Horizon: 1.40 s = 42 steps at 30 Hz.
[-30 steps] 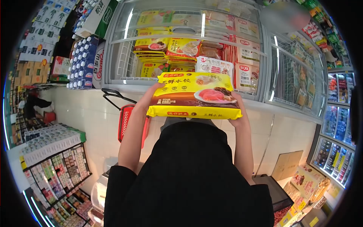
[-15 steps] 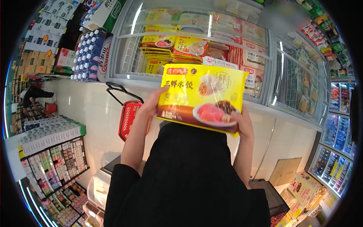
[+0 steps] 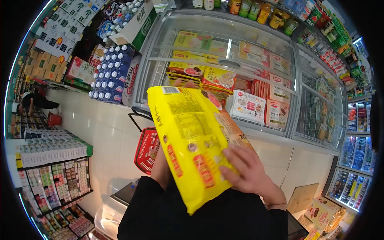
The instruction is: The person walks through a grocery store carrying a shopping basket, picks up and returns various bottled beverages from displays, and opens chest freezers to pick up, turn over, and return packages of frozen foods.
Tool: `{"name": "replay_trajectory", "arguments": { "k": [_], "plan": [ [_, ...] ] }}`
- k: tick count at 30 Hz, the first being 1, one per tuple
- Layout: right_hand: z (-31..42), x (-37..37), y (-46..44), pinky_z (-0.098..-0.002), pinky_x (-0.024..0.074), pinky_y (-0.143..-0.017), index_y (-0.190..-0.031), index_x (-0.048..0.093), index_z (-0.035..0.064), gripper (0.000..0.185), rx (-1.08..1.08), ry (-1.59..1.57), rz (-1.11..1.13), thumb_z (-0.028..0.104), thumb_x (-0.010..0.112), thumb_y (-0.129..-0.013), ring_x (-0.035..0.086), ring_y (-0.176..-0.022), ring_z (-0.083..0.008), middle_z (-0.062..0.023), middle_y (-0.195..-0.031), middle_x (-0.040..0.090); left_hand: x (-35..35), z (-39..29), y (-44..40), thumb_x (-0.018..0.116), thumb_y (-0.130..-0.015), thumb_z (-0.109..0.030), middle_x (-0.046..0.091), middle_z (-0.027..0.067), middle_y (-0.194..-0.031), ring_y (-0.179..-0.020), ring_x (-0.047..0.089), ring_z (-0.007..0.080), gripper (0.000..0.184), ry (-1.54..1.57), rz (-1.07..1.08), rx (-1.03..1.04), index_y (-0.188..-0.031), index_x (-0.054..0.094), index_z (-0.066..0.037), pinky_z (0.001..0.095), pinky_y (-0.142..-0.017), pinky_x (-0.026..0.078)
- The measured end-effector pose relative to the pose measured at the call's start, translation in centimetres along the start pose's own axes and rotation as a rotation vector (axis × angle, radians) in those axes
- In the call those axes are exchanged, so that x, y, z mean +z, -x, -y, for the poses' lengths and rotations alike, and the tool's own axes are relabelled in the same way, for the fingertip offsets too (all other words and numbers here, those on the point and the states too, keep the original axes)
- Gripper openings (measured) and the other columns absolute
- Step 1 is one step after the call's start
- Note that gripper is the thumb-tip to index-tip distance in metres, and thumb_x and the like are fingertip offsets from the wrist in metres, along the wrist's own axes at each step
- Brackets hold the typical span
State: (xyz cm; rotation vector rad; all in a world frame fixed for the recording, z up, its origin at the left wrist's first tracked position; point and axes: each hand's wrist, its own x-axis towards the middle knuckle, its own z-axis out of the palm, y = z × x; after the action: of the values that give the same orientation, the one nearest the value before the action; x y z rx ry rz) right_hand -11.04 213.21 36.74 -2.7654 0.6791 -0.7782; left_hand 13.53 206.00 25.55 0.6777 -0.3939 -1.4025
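A yellow bag of frozen dumplings is tilted in front of my body, its back with printed text and a barcode facing me. My right hand grips its lower right side, fingers lying over the plastic. My left hand reaches behind the bag, with only fingertips showing past the top edge; the bag hides the rest of it. Beyond the bag stands a chest freezer with sliding glass lids, holding yellow dumpling bags and white-and-red packs.
A red shopping basket with a black handle sits on the floor by the freezer, partly behind my left arm. Blue-wrapped bottles are stacked left of the freezer. Further left, a person bends near shelves. A cardboard sheet stands at the lower right.
The dumpling bag has been turned from its front to its back and tilted. My left hand has gone behind it, and my right hand has shifted onto its lower side.
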Motion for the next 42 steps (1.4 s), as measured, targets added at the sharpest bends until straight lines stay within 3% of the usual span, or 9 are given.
{"name": "replay_trajectory", "arguments": {
  "k": [4, 11, 15, 17, 21, 24, 29, 39, 42],
  "plan": [
    [2.0, 2.8, -4.8, -0.0344, 0.0433, -0.088, -0.128, 0.048, 0.024, 0.043, -0.162, 0.165, 0.07, 0.03, 0.058, -0.087, 0.05, -0.113, -0.0238, -0.0044, -0.121, 0.051, -5.1, -2.1, 0.6, 0.037, -0.091, -0.054, 0.051, 0.0149, -0.125, -0.11, 0.052, 0.0254, 0.065, 0.013, -0.072, -0.015, -0.133, 0.035, -0.004, 0.038, -0.095, 0.042],
    [2.3, 7.1, -9.8, -0.0379, 0.0456, -0.086, -0.126, 0.049, 0.0205, 0.043, -0.148, 0.113, 0.129, 0.027, 0.06, -0.084, 0.053, -0.111, -0.026, -0.0089, -0.118, 0.052, -13.0, -2.8, -1.1, 0.037, -0.093, -0.049, 0.048, 0.0154, -0.128, -0.114, 0.05, 0.0268, 0.06, 0.078, -0.234, -0.055, -0.134, 0.035, -0.006, 0.0398, -0.096, 0.041],
    [0.5, 10.3, -10.6, -0.0408, 0.0447, -0.089, -0.125, 0.047, 0.006, 0.054, 0.162, -0.191, -0.052, 0.012, 0.066, -0.076, 0.053, -0.111, -0.0307, -0.0203, -0.118, 0.051, -17.2, -3.6, -3.7, 0.037, -0.094, -0.047, 0.047, 0.0156, -0.129, -0.116, 0.048, 0.0276, 0.057, 0.037, -0.264, -0.074, -0.135, 0.035, -0.007, 0.0408, -0.098, 0.04],
    [-0.2, 11.1, -10.9, -0.0375, 0.0445, -0.089, -0.125, 0.044, 0.0004, 0.054, 0.744, -0.603, -0.115, 0.009, 0.066, -0.076, 0.055, -0.107, -0.031, -0.0226, -0.118, 0.052, -17.9, -4.8, -3.6, 0.037, -0.094, -0.045, 0.046, 0.0157, -0.13, -0.118, 0.047, 0.028, 0.056, -0.066, -0.231, -0.133, -0.135, 0.035, -0.008, 0.0413, -0.098, 0.039],
    [-4.5, 15.2, -7.6, -0.0324, 0.0489, -0.082, -0.119, 0.044, -0.0053, 0.044, 1.262, -1.074, -0.252, 0.004, 0.061, -0.08, 0.062, -0.092, -0.0233, -0.0153, -0.109, 0.059, -18.0, -7.2, -2.8, 0.049, -0.093, -0.028, 0.051, 0.0105, -0.124, -0.113, 0.049, 0.0187, 0.049, -0.702, -0.106, -0.451, -0.133, 0.037, 0.0, 0.0304, -0.098, 0.036],
    [-7.7, 18.2, -4.9, -0.0321, 0.0511, -0.08, -0.117, 0.046, -0.0058, 0.042, 1.55, -1.493, -0.446, 0.004, 0.061, -0.079, 0.063, -0.09, -0.022, -0.0148, -0.105, 0.061, -19.3, -6.9, -3.4, 0.048, -0.093, -0.028, 0.05, 0.0099, -0.126, -0.111, 0.05, 0.0182, 0.051, -0.618, -0.058, -0.606, -0.134, 0.036, 0.0, 0.0301, -0.096, 0.037],
    [-13.8, 23.4, -1.2, -0.0339, 0.0523, -0.08, -0.115, 0.048, -0.007, 0.039, 1.686, -1.642, -0.452, 0.011, 0.06, -0.082, 0.064, -0.09, -0.0233, -0.0175, -0.106, 0.061, -18.6, -5.3, -6.2, 0.05, -0.092, -0.027, 0.049, 0.0095, -0.128, -0.114, 0.051, 0.0184, 0.055, -0.333, -0.203, -0.87, -0.138, 0.03, -0.004, 0.0313, -0.092, 0.043],
    [-29.4, 32.4, -0.9, -0.0251, 0.0486, -0.055, -0.104, 0.058, -0.0011, 0.028, 1.752, -1.623, -0.214, 0.019, 0.061, -0.084, 0.063, -0.065, -0.0137, -0.0078, -0.084, 0.065, -23.5, 3.7, -18.0, 0.061, -0.086, -0.027, 0.056, 0.007, -0.117, -0.102, 0.057, 0.0171, 0.058, -0.593, -0.438, -0.903, -0.134, 0.037, -0.004, 0.032, -0.084, 0.047],
    [-33.3, 36.3, -2.1, -0.0264, 0.0516, -0.06, -0.108, 0.056, 0.0004, 0.029, 1.775, -1.682, -0.323, 0.019, 0.059, -0.085, 0.064, -0.078, -0.0166, -0.0084, -0.091, 0.065, -26.8, 6.3, -21.7, 0.061, -0.085, -0.031, 0.057, 0.0055, -0.109, -0.099, 0.056, 0.0176, 0.049, -0.547, -0.422, -0.813, -0.124, 0.048, -0.005, 0.0357, -0.082, 0.045]
  ]
}}
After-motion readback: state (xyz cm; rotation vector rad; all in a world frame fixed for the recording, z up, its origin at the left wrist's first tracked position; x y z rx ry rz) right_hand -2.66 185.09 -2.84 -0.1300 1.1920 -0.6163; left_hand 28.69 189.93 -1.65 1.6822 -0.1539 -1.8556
